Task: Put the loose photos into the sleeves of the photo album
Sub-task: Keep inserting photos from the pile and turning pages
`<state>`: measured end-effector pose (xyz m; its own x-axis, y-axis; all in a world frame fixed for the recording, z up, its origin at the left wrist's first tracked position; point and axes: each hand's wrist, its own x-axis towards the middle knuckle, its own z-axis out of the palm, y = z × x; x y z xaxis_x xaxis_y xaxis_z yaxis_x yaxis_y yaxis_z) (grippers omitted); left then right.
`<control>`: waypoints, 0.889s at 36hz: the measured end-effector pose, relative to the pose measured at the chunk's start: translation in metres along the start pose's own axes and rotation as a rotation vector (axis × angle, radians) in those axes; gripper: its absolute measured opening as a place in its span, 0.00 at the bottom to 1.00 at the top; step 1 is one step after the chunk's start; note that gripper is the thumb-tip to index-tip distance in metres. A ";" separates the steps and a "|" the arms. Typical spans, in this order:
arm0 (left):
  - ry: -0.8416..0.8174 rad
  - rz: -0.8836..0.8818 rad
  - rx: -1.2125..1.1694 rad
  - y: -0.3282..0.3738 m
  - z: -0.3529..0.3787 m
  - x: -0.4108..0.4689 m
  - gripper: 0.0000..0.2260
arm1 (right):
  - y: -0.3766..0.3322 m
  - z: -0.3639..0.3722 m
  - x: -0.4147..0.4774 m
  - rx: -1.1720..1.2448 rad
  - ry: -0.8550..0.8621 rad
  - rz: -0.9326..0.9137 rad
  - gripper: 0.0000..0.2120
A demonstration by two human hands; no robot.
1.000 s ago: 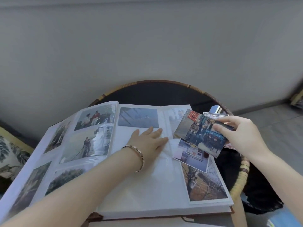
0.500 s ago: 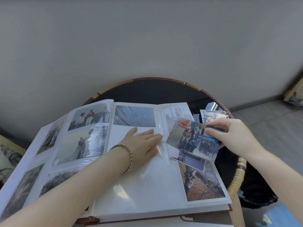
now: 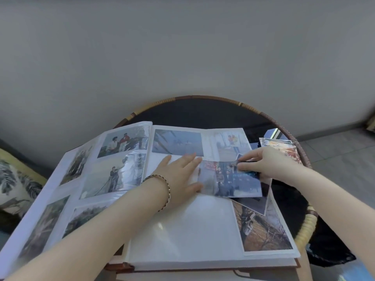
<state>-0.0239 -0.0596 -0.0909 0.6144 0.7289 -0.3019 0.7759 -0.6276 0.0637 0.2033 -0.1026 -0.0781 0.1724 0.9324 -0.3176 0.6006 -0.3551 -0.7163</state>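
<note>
An open photo album lies on a round table, its left pages filled with photos. My left hand lies flat on the right page's middle sleeve, fingers straight. My right hand pinches a loose group photo by its right edge and holds it low over the page, its left edge by my left fingertips. Another loose photo lies partly under it. The lower left sleeve of the right page holds no photo.
A small stack of loose photos lies on the round dark table with a rattan rim, right of the album. A grey wall stands behind. A leaf-patterned cushion is at the left, tiled floor at the right.
My right hand has carried the group photo down and left onto the page, up to my left fingertips. My left hand stayed pressed on the sleeve.
</note>
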 end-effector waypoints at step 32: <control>0.164 -0.281 -0.226 -0.042 0.008 -0.051 0.43 | -0.026 0.031 -0.006 0.241 0.014 0.177 0.05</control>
<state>-0.0893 -0.0726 -0.0855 0.3744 0.9091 -0.1828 0.9177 -0.3349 0.2138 0.1623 -0.1014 -0.0768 0.2699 0.8550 -0.4429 0.3577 -0.5161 -0.7782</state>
